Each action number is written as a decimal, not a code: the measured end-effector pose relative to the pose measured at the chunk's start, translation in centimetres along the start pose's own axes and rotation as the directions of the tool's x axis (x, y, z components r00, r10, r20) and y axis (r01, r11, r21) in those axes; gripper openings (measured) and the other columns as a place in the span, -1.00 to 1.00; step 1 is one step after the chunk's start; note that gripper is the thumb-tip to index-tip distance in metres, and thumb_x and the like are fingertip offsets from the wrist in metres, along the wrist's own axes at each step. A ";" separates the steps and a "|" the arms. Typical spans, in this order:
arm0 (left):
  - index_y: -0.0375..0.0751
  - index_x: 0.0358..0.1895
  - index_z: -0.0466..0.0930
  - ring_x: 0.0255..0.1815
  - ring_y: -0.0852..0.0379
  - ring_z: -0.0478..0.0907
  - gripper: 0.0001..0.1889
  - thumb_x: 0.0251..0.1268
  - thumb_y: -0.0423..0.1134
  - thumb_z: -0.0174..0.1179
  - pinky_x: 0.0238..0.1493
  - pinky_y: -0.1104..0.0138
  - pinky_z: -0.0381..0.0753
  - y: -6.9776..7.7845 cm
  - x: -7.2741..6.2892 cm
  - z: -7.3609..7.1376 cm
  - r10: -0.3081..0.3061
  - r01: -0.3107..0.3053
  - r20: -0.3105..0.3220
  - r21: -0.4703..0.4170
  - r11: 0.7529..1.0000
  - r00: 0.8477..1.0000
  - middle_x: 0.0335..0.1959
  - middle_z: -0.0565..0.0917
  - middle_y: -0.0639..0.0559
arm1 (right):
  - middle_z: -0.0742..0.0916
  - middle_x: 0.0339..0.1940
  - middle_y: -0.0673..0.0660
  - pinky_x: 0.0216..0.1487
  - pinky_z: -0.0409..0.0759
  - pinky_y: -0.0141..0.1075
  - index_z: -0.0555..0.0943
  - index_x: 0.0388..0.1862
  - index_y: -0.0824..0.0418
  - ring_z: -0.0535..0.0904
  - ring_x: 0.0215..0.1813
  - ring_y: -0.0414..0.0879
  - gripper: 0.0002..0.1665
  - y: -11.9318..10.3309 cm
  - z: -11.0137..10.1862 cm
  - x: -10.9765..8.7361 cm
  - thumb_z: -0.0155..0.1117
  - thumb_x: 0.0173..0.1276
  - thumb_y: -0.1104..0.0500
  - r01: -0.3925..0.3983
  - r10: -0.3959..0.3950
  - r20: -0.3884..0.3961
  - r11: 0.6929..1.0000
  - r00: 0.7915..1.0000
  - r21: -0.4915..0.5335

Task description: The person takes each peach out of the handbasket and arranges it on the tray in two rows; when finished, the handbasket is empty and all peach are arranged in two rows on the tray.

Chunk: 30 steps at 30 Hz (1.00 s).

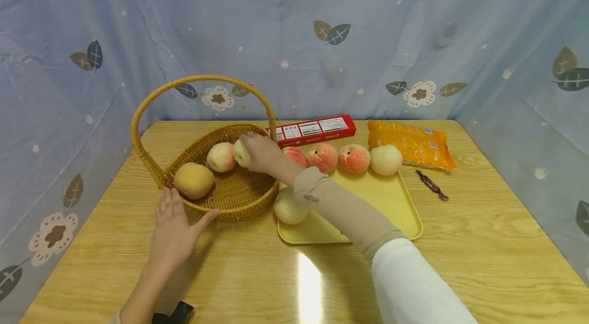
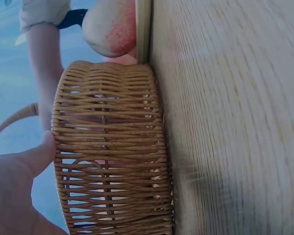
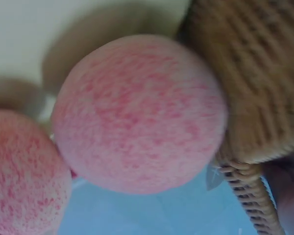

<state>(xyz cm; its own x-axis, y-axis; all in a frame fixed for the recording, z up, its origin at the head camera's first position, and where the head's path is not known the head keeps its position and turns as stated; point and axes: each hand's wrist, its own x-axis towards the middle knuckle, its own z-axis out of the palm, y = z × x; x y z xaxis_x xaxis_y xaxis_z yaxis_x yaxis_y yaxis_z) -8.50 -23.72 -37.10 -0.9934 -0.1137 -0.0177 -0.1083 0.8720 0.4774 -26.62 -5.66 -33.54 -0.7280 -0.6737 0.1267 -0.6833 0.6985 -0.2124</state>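
Note:
A wicker basket [image 1: 248, 206] with a tall handle stands at left. My left hand [image 1: 172, 232] rests against its near rim, fingers straight and thumb spread; the thumb [image 2: 41, 152] touches the rim in the left wrist view. Inside the basket, my right hand [image 1: 262, 153] grips a pale peach [image 1: 241, 154], its fingers partly hidden from the head camera. Beside that lies a pink-and-white peach [image 1: 221, 157], and a yellow peach [image 1: 194, 181] sits near the left hand. The right wrist view shows a speckled pink peach [image 3: 139, 115] close to the basket wall [image 3: 255, 83].
A yellow tray [image 1: 391, 201] right of the basket bears several peaches, including a pale one [image 1: 291, 206] at its left edge. Behind are a red box [image 1: 313, 130] and an orange packet [image 1: 409, 142]. A purple-wrapped candy [image 1: 431, 184] lies right; a black object [image 1: 177, 314] is at the front.

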 end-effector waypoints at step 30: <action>-0.64 0.42 -0.48 0.47 -0.43 -0.51 0.23 0.30 0.41 -0.04 0.41 -0.23 -0.36 0.0 0.0 0.0 -0.002 0.002 -0.004 -0.018 1.000 1.000 0.43 -0.50 -0.53 | 0.64 0.17 0.27 0.17 0.55 -0.26 0.46 0.31 0.37 0.57 0.20 0.06 -0.06 2.8 -2.6 -11.2 0.61 -0.15 0.36 -0.052 0.277 -0.172 0.648 0.945 0.760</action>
<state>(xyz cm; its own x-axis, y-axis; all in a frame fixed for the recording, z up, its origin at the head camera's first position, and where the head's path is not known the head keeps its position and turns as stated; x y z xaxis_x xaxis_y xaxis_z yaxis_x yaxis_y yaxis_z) -8.50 -23.67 -37.11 -0.9930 -0.1175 -0.0152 -0.1097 0.8632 0.4929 -20.55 4.49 -33.08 -0.8869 -0.4022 0.2273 -0.3637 0.3044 -0.8804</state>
